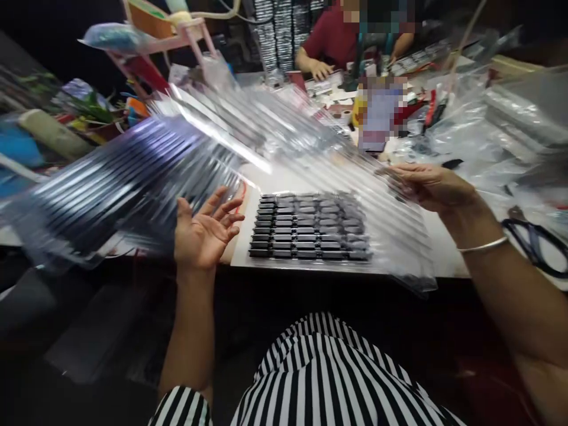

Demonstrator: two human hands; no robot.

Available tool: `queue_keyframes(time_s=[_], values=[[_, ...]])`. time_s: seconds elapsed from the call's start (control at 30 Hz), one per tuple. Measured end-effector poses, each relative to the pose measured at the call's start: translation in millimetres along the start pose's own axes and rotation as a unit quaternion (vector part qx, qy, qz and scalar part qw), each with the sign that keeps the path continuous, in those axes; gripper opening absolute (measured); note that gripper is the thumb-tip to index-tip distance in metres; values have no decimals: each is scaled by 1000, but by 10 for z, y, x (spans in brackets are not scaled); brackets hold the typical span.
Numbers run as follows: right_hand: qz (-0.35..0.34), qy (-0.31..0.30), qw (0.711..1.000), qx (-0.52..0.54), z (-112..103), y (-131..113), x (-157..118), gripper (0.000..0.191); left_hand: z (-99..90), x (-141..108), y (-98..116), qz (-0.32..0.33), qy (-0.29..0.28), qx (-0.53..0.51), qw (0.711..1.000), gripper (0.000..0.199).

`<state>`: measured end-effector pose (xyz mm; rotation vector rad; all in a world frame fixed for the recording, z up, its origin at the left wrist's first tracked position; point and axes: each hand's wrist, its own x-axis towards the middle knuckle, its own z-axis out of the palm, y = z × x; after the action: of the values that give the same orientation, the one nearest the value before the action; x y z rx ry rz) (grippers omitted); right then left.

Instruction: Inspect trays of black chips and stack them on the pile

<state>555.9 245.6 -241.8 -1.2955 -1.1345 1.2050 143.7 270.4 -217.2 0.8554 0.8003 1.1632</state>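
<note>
Rows of small dark parts (310, 228) lie in a tray on the white table, near its front edge. My right hand (432, 186) pinches the right side of a clear ribbed plastic tray (390, 219), which is blurred and slants over the right part of the dark rows. To the left of the rows, my left hand (206, 234) is palm up with its fingers spread, holding nothing. Behind and left of it rests a pile of clear ribbed trays (119, 171), some with a purple sheen.
Black-handled scissors (539, 245) lie at the right. Clear plastic bags (501, 136) cover the back right. Across the table sits a person in a dark red top (331, 35). A pink stand (160, 44) and a plant (95, 109) are at the back left.
</note>
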Motion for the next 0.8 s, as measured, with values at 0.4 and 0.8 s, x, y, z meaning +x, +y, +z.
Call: queue_keyframes(time_s=[0.4, 0.8], values=[[100, -26, 960, -260, 118, 197, 534, 51, -403, -167, -423, 8, 58, 527, 848, 42], [-120, 112, 867, -470, 255, 752, -257, 52, -380, 326, -713, 162, -15, 661, 733, 51]])
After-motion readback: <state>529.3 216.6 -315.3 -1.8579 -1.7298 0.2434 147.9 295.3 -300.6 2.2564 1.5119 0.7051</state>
